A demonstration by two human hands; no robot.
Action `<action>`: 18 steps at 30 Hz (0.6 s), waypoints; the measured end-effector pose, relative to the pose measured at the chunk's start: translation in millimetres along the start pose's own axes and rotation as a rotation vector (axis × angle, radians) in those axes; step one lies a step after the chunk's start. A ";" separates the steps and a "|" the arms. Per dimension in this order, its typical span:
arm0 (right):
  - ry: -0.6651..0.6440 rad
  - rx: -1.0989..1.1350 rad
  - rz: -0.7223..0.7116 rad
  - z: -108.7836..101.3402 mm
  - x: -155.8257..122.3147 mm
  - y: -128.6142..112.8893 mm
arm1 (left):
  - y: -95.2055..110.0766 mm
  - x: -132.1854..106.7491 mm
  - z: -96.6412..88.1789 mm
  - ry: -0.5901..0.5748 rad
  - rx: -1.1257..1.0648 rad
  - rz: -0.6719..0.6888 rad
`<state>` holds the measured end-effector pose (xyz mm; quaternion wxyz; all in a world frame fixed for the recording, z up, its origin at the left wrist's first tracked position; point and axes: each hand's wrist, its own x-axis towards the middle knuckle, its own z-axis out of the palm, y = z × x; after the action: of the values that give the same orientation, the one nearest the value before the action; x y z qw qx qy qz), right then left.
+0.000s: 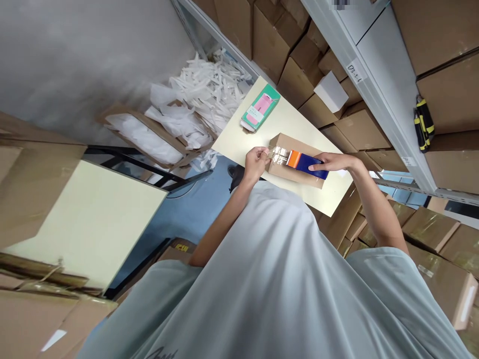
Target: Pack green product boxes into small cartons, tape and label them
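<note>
A brown cardboard box (277, 141) lies lengthwise on the pale table in front of me. My right hand (328, 162) grips a blue tape dispenser (306, 164) with an orange front, held over the top of the box. From the dispenser's toothed edge a strip of clear tape (279, 155) runs left across the box and shines in the light. At the box's left end, my left hand (257, 162) is closed in a pinch, its fingers at the loose end of the tape. Behind the box is a green carton (261, 107) with a pink picture.
White packing strips (213, 75) are heaped behind the table on the left, beside open boxes with white plastic bags (144, 139). Shelves of cardboard boxes (275, 37) line the right. Black-and-yellow cutters (423, 124) hang on the shelf. Another table (90, 214) stands at left.
</note>
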<state>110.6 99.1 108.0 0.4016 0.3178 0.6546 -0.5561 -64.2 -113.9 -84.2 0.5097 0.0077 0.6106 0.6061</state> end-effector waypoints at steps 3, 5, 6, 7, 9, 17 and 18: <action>-0.002 -0.020 0.025 0.5 1.6 -2.3 | 1.9 3.0 -3.3 -0.017 0.004 -0.025; -0.008 -0.016 0.049 0.4 3.2 -1.7 | 2.3 4.8 -5.8 -0.036 0.009 -0.040; -0.007 -0.015 0.059 0.4 4.2 -1.0 | 2.1 5.6 -7.2 -0.045 0.013 -0.046; -0.002 -0.018 0.069 0.5 5.2 -0.4 | 1.5 6.5 -8.4 -0.054 0.017 -0.053; 0.010 -0.039 0.089 1.0 7.0 0.5 | -0.9 8.6 -10.0 -0.063 0.020 -0.066; 0.056 -0.060 0.076 5.2 10.1 1.5 | -16.6 20.6 -2.1 -0.086 0.159 -0.015; 0.060 -0.055 0.067 5.5 10.5 2.2 | -16.0 20.4 -2.6 -0.070 0.212 0.023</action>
<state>108.4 93.8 97.4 0.4089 0.3450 0.6703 -0.5143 -66.0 -107.2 -109.3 0.5203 0.0897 0.6527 0.5433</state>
